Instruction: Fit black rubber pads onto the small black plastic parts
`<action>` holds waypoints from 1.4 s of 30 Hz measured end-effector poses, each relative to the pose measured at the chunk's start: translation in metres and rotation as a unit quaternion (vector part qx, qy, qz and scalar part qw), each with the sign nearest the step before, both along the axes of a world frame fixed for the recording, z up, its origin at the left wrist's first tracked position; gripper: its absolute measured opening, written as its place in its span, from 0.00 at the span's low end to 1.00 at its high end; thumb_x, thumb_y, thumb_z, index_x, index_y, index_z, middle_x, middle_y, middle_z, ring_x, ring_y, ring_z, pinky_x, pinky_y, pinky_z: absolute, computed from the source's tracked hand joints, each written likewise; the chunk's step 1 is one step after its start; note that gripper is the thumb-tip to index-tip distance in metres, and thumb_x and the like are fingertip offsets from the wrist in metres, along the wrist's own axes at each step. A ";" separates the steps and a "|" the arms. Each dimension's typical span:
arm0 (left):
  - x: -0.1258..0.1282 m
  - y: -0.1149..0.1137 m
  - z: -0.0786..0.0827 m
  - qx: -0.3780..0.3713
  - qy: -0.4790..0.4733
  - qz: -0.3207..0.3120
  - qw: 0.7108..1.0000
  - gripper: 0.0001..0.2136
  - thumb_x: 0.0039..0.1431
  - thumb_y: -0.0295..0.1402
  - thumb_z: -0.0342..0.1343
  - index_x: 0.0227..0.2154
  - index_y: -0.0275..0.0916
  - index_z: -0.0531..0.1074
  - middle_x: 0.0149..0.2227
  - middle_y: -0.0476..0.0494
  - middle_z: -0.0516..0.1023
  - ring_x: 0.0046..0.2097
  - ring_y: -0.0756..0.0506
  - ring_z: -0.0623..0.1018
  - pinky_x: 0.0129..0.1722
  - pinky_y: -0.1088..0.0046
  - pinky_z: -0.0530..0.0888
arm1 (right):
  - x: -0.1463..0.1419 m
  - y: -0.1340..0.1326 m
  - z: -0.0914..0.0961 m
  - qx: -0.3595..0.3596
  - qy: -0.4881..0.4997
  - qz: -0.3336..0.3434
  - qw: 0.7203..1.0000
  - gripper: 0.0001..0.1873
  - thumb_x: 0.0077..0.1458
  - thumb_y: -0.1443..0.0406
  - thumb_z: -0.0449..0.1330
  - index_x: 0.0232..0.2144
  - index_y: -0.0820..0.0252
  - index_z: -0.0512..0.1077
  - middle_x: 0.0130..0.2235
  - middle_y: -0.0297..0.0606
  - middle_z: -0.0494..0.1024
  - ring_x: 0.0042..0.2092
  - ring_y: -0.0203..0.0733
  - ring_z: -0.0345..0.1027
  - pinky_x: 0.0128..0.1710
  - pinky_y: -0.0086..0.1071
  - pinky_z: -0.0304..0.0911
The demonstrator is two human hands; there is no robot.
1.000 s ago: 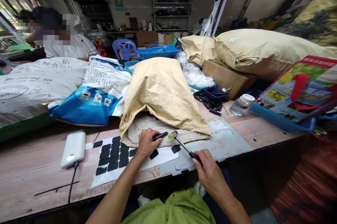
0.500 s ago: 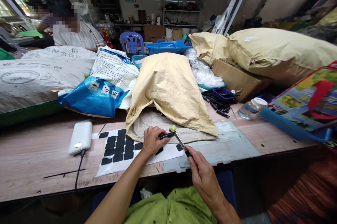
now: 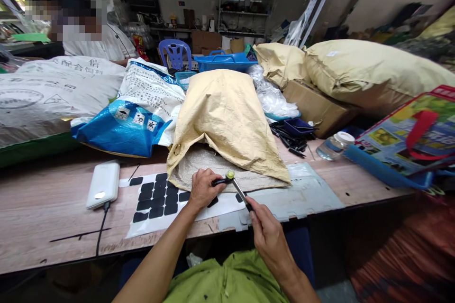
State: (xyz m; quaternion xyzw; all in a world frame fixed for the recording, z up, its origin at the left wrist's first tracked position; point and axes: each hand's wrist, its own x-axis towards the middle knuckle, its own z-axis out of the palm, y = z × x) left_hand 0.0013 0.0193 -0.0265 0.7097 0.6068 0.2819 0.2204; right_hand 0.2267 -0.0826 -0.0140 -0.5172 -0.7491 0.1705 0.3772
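Observation:
My left hand [image 3: 203,189] is closed round a slim black piece [image 3: 220,181] at the open mouth of a tan woven sack [image 3: 229,113]. In my right hand [image 3: 267,224] is a small hammer [image 3: 241,191] with a silver shaft, a dark grip and a round yellow-green face. Its head is right at the tip of the black piece; I cannot tell whether they touch. Left of my left hand, a white sheet [image 3: 132,229] bears several black rounded-square stickers [image 3: 156,198]. A translucent plastic sheet [image 3: 305,194] lies under and right of the sack's mouth.
A white power bank [image 3: 103,184] with a cable lies at left. Behind it are a blue-and-white sack [image 3: 131,113] and a white sack [image 3: 60,89]. At right stand a lidded jar [image 3: 334,146], black pieces [image 3: 289,138], a carton [image 3: 316,104] and a colourful bag [image 3: 401,137]. A person sits at back left.
The whole view has shifted slightly, so things on the table appear a little further left. Both hands keep their holds, and the hammer head remains by the black piece's tip.

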 end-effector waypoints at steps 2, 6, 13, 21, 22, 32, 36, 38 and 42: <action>0.000 0.000 0.001 -0.001 0.002 -0.001 1.000 0.09 0.56 0.39 0.66 0.40 0.50 0.83 0.37 0.46 0.78 0.46 0.39 0.71 0.50 0.59 0.61 | -0.002 0.001 0.006 0.004 0.010 0.002 1.000 0.22 0.70 0.67 0.48 0.63 0.55 0.66 0.51 0.45 0.78 0.53 0.45 0.73 0.53 0.38 0.72; 0.000 -0.001 0.002 -0.003 0.011 -0.004 1.000 0.07 0.55 0.38 0.66 0.37 0.49 0.82 0.37 0.46 0.78 0.46 0.39 0.71 0.51 0.60 0.62 | -0.010 -0.001 0.010 0.008 0.018 0.022 1.000 0.23 0.69 0.68 0.48 0.63 0.54 0.66 0.49 0.45 0.78 0.51 0.45 0.75 0.51 0.37 0.73; -0.001 0.000 0.002 -0.004 0.011 -0.006 1.000 0.07 0.55 0.38 0.66 0.38 0.48 0.81 0.37 0.47 0.80 0.47 0.39 0.72 0.51 0.60 0.62 | -0.005 0.002 0.005 -0.005 0.004 0.008 1.000 0.20 0.69 0.67 0.49 0.60 0.56 0.69 0.48 0.44 0.79 0.50 0.44 0.75 0.51 0.35 0.72; -0.010 0.002 -0.006 -0.018 -0.264 0.044 0.963 0.14 0.59 0.45 0.60 0.39 0.40 0.80 0.38 0.44 0.82 0.41 0.43 0.77 0.45 0.66 0.71 | 0.023 0.011 0.009 0.022 -0.165 -0.114 0.979 0.19 0.67 0.66 0.50 0.56 0.55 0.72 0.41 0.42 0.76 0.40 0.46 0.72 0.39 0.38 0.68; -0.011 0.003 -0.006 -0.039 -0.331 0.045 0.942 0.16 0.57 0.46 0.61 0.39 0.39 0.79 0.37 0.43 0.82 0.40 0.43 0.78 0.43 0.67 0.72 | 0.023 0.011 0.007 0.030 -0.193 -0.118 0.974 0.19 0.67 0.67 0.50 0.55 0.55 0.73 0.39 0.42 0.76 0.39 0.47 0.70 0.38 0.39 0.66; -0.013 -0.024 0.040 -0.143 -0.599 0.072 0.785 0.15 0.53 0.40 0.68 0.38 0.35 0.76 0.39 0.42 0.83 0.31 0.53 0.75 0.36 0.76 0.71 | 0.003 0.017 0.016 0.035 -0.130 -0.090 0.987 0.13 0.64 0.67 0.54 0.49 0.56 0.74 0.44 0.45 0.74 0.46 0.51 0.66 0.46 0.43 0.64; 0.008 -0.043 0.045 -0.222 -0.659 0.057 0.716 0.13 0.51 0.36 0.70 0.36 0.36 0.77 0.32 0.49 0.79 0.27 0.55 0.72 0.29 0.80 0.70 | -0.019 0.019 0.032 -0.014 -0.005 0.004 1.000 0.10 0.66 0.63 0.56 0.48 0.57 0.69 0.42 0.41 0.74 0.45 0.45 0.69 0.46 0.36 0.65; 0.019 -0.051 0.044 -0.254 -0.673 0.046 0.693 0.12 0.51 0.35 0.71 0.34 0.36 0.77 0.31 0.50 0.78 0.27 0.55 0.72 0.29 0.81 0.70 | -0.030 0.020 0.036 -0.026 -0.004 0.031 0.999 0.10 0.65 0.60 0.58 0.46 0.57 0.68 0.40 0.38 0.75 0.41 0.42 0.69 0.43 0.33 0.64; 0.033 -0.062 0.038 -0.287 -0.679 0.055 0.674 0.11 0.49 0.34 0.72 0.32 0.35 0.77 0.30 0.50 0.78 0.29 0.54 0.75 0.30 0.81 0.73 | -0.040 0.021 0.035 -0.012 -0.052 0.035 0.998 0.08 0.66 0.59 0.56 0.36 0.57 0.67 0.34 0.36 0.74 0.36 0.40 0.67 0.37 0.31 0.59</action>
